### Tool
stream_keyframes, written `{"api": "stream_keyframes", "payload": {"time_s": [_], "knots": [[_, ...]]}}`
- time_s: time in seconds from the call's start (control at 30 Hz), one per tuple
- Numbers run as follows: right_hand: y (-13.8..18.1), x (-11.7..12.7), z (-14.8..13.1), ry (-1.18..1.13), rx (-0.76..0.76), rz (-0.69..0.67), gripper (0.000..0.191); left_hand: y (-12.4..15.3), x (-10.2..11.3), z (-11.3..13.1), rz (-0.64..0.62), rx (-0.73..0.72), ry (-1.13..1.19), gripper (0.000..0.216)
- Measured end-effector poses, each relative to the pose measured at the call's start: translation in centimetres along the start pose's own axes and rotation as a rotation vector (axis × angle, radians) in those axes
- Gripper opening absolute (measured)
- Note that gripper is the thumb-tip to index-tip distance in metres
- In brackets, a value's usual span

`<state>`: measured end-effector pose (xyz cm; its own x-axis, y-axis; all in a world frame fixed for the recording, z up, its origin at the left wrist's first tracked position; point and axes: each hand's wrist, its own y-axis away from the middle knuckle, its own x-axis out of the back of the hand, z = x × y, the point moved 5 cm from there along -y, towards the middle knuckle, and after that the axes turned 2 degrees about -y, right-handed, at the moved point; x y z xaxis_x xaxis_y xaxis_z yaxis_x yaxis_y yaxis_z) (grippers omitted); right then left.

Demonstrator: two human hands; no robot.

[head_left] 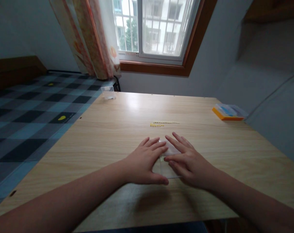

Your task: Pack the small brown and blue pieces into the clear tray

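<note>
Both my hands rest on a flat clear plastic box (166, 165) on the wooden table (108, 136). My left hand (144, 161) lies over the box's left side with its fingers stretched out and its thumb along the near edge. My right hand (185, 160) covers the right side, fingers spread flat and pointing toward the left hand. A small pale piece shows inside the box between my fingertips. A short row of small yellow pieces (163, 123) lies on the table just beyond my hands.
A small clear container (108, 92) stands at the table's far left corner. An orange and blue box (229, 112) lies near the right edge. A checked bedspread (27, 116) lies to the left, with a curtain (88, 38) and window (156, 29) behind.
</note>
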<state>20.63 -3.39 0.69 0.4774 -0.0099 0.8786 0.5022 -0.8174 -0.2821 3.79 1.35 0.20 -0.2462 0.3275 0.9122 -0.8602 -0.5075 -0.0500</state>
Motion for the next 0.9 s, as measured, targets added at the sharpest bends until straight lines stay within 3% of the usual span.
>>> {"api": "stream_keyframes", "payload": {"time_s": [0.9], "knots": [[0.03,0.42,-0.32,0.025,0.019,0.064,0.026,-0.07,-0.06,0.05,-0.018,0.005,-0.053,0.104]]}}
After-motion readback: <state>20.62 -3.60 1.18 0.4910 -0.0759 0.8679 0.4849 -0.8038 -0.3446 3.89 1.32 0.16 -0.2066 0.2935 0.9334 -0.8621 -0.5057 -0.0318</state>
